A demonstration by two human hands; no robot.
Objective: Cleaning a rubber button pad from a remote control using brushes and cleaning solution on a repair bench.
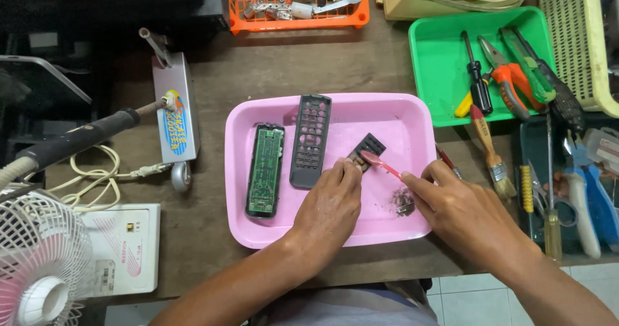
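- Your left hand (329,203) rests in the pink tray (258,226), fingers closed on the near end of a small dark keypad piece (369,148), holding it tilted off the tray floor.
- Your right hand (461,213) pinches the handle of a pink toothbrush (382,163); its head lies on the keypad piece, just beyond your left fingertips.
- A patch of dark grime (403,201) sits on the tray floor beside your right thumb.
- Left of your left hand, a green circuit board (265,169) in its black shell and a black button cover (310,140) lie side by side in the tray.
- Beyond your right hand, a green tray (438,61) holds screwdrivers and pliers (509,78); a paintbrush (490,152) lies just past your right knuckles.
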